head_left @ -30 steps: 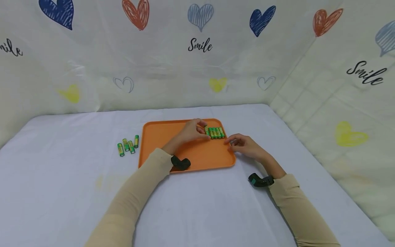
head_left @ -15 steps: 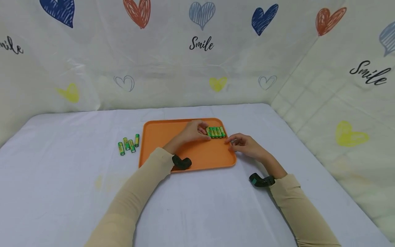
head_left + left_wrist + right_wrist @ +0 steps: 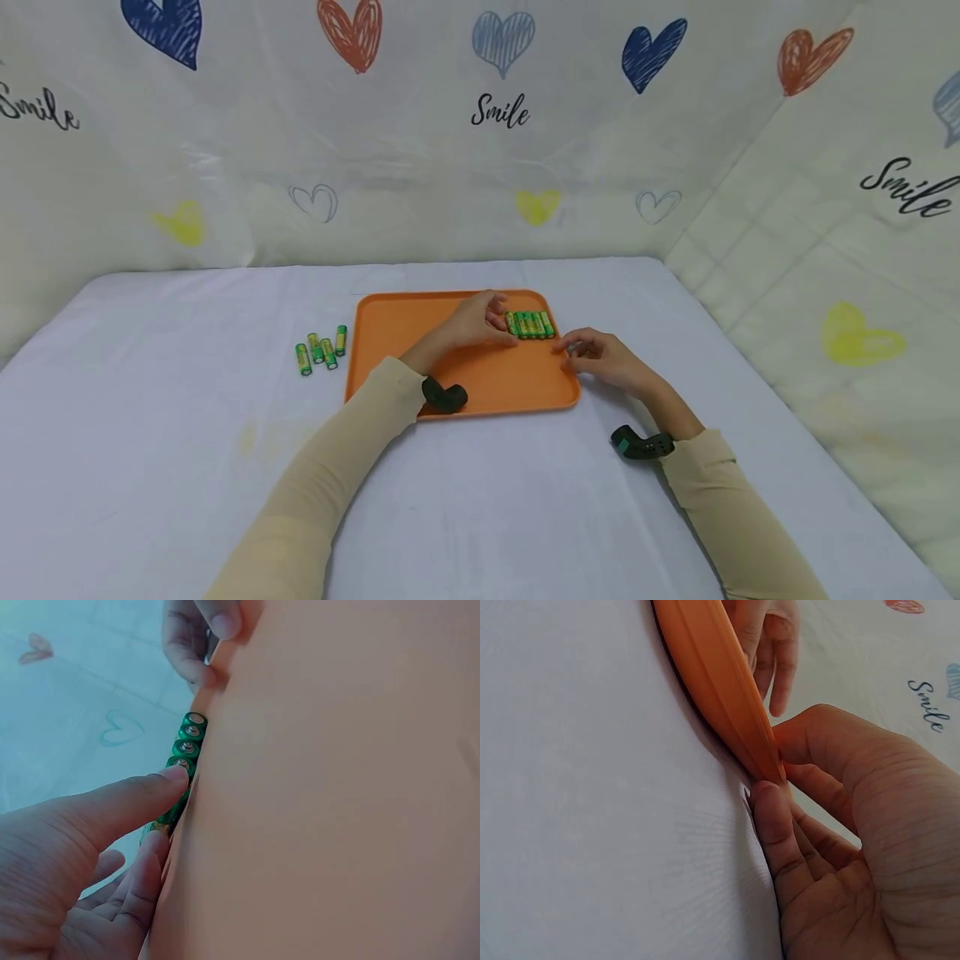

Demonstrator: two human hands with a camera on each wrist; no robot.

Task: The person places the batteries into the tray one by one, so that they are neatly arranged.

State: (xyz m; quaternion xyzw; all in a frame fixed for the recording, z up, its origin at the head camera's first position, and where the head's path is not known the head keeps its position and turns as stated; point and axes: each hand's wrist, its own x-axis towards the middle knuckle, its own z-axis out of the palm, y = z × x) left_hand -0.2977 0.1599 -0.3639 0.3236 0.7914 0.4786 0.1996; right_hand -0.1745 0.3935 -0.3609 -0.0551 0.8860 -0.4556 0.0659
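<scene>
Green-and-yellow batteries lie side by side in a row on the orange tray, at its far right corner. My left hand is at the row's left end, its thumb and fingers pinching the last battery. In the left wrist view the thumb tip covers part of the battery ends. My right hand holds the tray's right edge, with thumb and index finger at the rim in the right wrist view; its other fingers are partly hidden.
Several loose batteries lie on the white tablecloth left of the tray. Black wrist bands sit on both wrists. Behind the table hangs a white curtain printed with hearts and "Smile".
The battery in my left hand has gone from standing slightly apart and higher to lying in line against the row. My right hand stays at the tray edge; the head view has shifted slightly.
</scene>
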